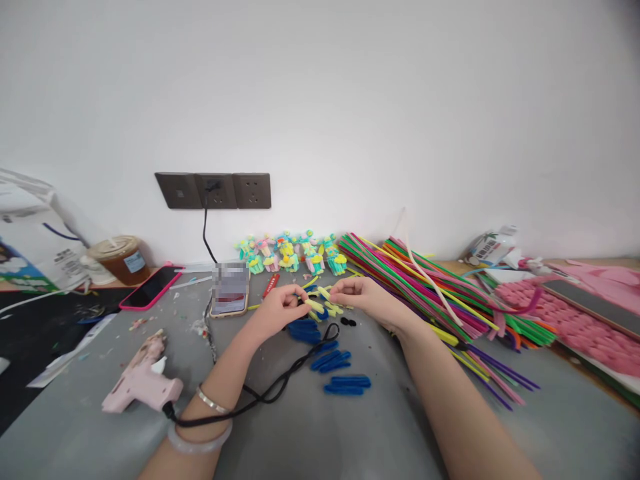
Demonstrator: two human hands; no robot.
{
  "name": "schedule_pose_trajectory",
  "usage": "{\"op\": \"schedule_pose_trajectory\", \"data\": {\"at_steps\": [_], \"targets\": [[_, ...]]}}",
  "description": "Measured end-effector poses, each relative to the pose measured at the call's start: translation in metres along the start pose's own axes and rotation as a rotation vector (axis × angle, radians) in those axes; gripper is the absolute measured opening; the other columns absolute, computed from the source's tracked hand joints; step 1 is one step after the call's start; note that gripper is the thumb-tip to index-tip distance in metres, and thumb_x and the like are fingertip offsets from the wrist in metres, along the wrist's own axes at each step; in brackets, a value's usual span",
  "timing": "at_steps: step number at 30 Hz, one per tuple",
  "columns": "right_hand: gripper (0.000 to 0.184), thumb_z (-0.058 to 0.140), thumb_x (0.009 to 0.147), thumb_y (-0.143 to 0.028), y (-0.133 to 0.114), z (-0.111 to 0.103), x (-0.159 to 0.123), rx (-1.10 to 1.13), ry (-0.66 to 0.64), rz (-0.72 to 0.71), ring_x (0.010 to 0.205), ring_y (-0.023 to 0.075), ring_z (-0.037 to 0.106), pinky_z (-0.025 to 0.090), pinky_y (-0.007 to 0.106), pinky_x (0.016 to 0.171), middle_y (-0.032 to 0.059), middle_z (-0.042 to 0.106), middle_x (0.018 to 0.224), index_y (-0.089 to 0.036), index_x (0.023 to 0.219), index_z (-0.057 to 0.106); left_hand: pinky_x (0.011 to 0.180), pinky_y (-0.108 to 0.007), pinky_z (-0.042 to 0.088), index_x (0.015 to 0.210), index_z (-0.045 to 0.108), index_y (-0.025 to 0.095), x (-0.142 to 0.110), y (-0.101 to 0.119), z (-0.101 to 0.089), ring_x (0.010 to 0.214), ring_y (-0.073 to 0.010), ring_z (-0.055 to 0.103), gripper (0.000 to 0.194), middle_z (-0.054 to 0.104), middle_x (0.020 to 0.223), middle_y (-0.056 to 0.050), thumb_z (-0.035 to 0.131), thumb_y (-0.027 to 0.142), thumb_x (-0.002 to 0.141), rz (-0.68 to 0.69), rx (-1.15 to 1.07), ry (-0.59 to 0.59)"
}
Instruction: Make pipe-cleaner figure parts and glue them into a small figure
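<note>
Between thumb and index finger, my left hand (283, 308) pinches a short pale-yellow pipe cleaner piece (315, 306). Just to its right, the fingertips of my right hand (361, 295) close on another pale-yellow pipe cleaner piece (324, 292). The two pieces are close together; whether they touch I cannot tell. More yellow bits lie on the table under my fingers. Nearer to me are bundles of short blue pipe cleaners (347, 385). Small black pieces (349, 322) rest below my right hand.
A pink glue gun (143, 377) lies left, its black cord (270, 393) crossing by my left forearm. Colourful pipe cleaner figures (287, 252) stand along the wall. Long pipe cleaners (425, 287) are heaped right. A phone (230, 290), a pink-cased phone (153, 288) and a drink cup (120, 259) stand left.
</note>
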State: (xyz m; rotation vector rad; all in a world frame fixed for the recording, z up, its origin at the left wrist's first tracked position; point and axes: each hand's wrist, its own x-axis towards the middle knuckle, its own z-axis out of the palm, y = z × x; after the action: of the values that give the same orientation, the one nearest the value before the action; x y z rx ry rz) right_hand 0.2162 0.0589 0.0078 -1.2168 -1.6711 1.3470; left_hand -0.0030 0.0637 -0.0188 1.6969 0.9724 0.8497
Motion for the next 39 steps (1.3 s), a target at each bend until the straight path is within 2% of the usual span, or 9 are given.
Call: {"op": "schedule_pose_trajectory", "data": {"at_steps": [4, 18, 26, 39], "targets": [[0.029, 0.072, 0.068, -0.043, -0.0040, 0.0061, -0.0006, -0.006, 0.011, 0.004, 0.068, 0.0140, 0.056, 0.041, 0.026, 0.066, 0.0020, 0.065, 0.074, -0.015, 0.074, 0.065, 0.048, -0.020, 0.020, 0.081, 0.059, 0.015, -0.0007, 0.0011, -0.0010, 0.047, -0.0069, 0.025, 0.025, 0.029, 0.049, 0.011, 0.065, 0.039, 0.076, -0.023, -0.007, -0.019], [0.033, 0.067, 0.071, -0.047, -0.0108, 0.0098, -0.0036, -0.165, 0.007, 0.005, 0.065, 0.0149, 0.055, 0.039, 0.025, 0.057, 0.0031, 0.065, 0.071, -0.015, 0.075, 0.069, 0.047, -0.021, 0.018, 0.080, 0.060, 0.016, -0.0003, -0.0002, -0.0007, 0.046, -0.0068, 0.025, 0.028, 0.029, 0.049, 0.011, 0.068, 0.042, 0.074, -0.032, -0.056, -0.036], [0.025, 0.067, 0.073, -0.039, -0.0072, 0.0091, -0.0024, -0.145, -0.006, -0.043, 0.062, 0.0126, 0.051, 0.038, 0.025, 0.059, 0.0014, 0.062, 0.069, -0.014, 0.075, 0.069, 0.048, -0.022, 0.018, 0.080, 0.061, 0.016, -0.0020, 0.0063, -0.0004, 0.047, -0.0076, 0.025, 0.029, 0.029, 0.050, 0.011, 0.068, 0.043, 0.073, -0.048, -0.040, -0.029], [0.022, 0.067, 0.072, -0.036, -0.0041, 0.0092, -0.0007, -0.208, -0.020, -0.054, 0.059, 0.0126, 0.049, 0.036, 0.025, 0.056, 0.0015, 0.063, 0.066, -0.015, 0.072, 0.070, 0.049, -0.022, 0.015, 0.080, 0.059, 0.016, -0.0034, 0.0075, -0.0009, 0.047, -0.0066, 0.019, 0.036, 0.023, 0.050, 0.012, 0.068, 0.050, 0.073, -0.069, -0.041, -0.078]]}}
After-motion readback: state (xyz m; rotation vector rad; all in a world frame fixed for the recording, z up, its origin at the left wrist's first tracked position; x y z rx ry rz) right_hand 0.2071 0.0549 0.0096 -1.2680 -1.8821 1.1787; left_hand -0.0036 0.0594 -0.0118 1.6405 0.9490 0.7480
